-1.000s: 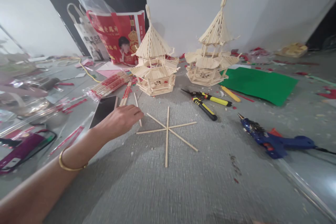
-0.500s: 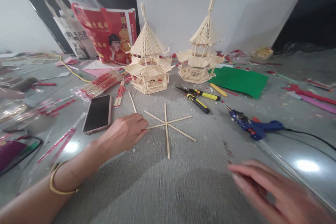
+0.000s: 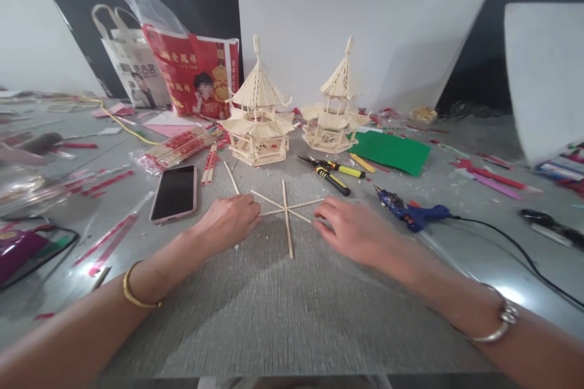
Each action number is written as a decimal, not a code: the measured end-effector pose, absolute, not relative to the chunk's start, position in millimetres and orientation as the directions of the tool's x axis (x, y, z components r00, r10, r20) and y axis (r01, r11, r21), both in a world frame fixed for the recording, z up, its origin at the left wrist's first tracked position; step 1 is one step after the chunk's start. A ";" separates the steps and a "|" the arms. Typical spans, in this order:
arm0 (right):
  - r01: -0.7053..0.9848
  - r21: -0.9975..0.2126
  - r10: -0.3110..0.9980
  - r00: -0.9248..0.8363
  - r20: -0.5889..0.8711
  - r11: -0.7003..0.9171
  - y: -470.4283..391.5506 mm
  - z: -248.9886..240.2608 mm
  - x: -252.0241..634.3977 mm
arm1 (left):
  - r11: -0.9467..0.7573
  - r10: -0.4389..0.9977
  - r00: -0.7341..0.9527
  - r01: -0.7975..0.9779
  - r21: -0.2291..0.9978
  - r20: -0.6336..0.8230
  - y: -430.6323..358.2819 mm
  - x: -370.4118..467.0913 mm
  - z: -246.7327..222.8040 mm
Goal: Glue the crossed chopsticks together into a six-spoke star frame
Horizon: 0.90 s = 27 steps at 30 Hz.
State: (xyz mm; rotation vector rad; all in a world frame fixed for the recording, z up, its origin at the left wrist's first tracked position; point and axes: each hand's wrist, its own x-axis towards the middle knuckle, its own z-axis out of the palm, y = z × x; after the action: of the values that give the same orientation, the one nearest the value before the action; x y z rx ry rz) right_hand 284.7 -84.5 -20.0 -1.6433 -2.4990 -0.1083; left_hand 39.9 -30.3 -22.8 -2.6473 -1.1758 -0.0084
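Several thin wooden sticks cross at one middle point, forming a six-armed star (image 3: 286,209) flat on the grey table. At its left arm, my left hand (image 3: 230,219) is closed, with its fingertips pinching that stick's end. My right hand (image 3: 349,228), slightly blurred, has its fingers curled around the end of the lower right arm and covers that tip. A loose wooden stick (image 3: 231,177) lies just behind my left hand. Beyond the star stand two small pagoda models made of sticks, a left one (image 3: 258,127) and a right one (image 3: 331,124).
Yellow-black pliers (image 3: 332,175) lie behind the star, and a blue glue gun (image 3: 410,209) with its cord lies to the right. On the left are a phone (image 3: 174,193) and packaged sticks (image 3: 180,144). Green sheet (image 3: 390,152), red bag (image 3: 191,73) and scraps sit farther back.
My right hand has moved in from the lower right to the star's right side. My left hand stays at the left arm. The view has shifted, showing more of the table's right side.
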 end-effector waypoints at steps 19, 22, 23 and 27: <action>0.916 -0.086 0.918 -0.383 0.108 0.392 -74.9 -41.1 290.9 | -0.695 0.667 0.728 0.685 -0.217 0.162 -21.6 34.5 -32.8; 0.912 -0.085 0.914 -0.392 0.108 0.401 -74.2 -43.2 291.5 | -0.697 0.663 0.729 0.684 -0.215 0.169 -20.7 34.4 -33.9; 0.911 -0.085 0.913 -0.394 0.109 0.404 -73.9 -43.9 291.7 | -0.696 0.663 0.728 0.686 -0.212 0.174 -20.3 34.2 -34.4; 0.914 -0.099 0.916 -0.381 0.124 0.394 -71.9 -46.5 293.0 | -0.705 0.653 0.734 0.680 -0.205 0.189 -19.1 32.7 -36.4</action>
State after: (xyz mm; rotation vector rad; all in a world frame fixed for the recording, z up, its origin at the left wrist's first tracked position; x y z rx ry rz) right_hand 293.0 -71.9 -46.5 -1.6475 -2.4868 0.0216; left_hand 32.7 -19.1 -36.4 -2.6765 -1.0493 -0.1488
